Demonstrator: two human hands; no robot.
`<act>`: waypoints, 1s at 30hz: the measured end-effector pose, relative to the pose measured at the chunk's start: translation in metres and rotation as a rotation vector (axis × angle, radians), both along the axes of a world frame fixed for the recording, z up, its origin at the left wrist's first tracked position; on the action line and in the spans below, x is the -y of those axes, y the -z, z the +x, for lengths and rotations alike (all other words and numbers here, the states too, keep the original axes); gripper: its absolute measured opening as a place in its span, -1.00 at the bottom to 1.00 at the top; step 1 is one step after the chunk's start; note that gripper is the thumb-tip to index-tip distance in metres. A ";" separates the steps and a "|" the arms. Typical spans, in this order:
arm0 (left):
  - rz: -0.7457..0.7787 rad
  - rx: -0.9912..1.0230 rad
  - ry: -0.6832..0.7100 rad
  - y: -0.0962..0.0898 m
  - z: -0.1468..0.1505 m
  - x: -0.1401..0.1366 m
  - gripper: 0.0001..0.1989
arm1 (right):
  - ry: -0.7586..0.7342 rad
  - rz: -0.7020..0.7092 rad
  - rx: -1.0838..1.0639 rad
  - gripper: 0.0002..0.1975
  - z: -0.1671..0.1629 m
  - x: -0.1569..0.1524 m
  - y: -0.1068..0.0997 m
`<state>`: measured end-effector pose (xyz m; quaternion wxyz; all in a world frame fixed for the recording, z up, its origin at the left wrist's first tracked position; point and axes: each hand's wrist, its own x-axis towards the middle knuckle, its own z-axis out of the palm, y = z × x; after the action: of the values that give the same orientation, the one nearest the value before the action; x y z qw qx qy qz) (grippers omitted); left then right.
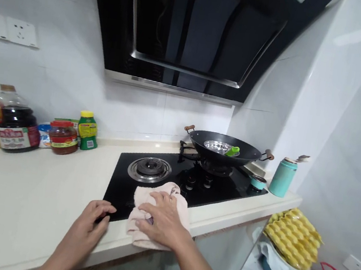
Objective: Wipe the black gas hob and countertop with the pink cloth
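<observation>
My right hand (162, 218) presses down on a pale pink cloth (183, 206), its fingers spread and slightly bent over the folds. The cloth lies bunched across the front edge of a black glass cooktop (121, 195) and the counter lip. By the cooktop's front left corner rests my left hand (89, 225), with bent fingers, the thumb apart and nothing visible between them. Behind the cloth is the bare left burner (150, 169). Two black knobs (190, 182) sit to the right of that burner.
A black wok (250, 149) holding a metal strainer (215, 146) stands on the right burner. A teal canister (282, 177) is beside the cooktop. Bottles and jars, including a dark sauce jug (17, 127), line the wall at left. The range hood (196, 32) overhangs; egg trays (292, 237) sit low right.
</observation>
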<state>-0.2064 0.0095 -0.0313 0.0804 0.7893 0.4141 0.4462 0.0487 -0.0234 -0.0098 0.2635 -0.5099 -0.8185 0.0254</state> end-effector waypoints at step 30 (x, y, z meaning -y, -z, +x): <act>0.112 -0.127 -0.026 0.007 0.004 0.008 -0.82 | 0.873 -0.041 0.274 -0.61 0.251 -0.074 -0.002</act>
<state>-0.2026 0.0011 -0.0386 0.0038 0.8138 0.4030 0.4187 0.2997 0.0506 -0.0075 0.1287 -0.8109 -0.5536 -0.1393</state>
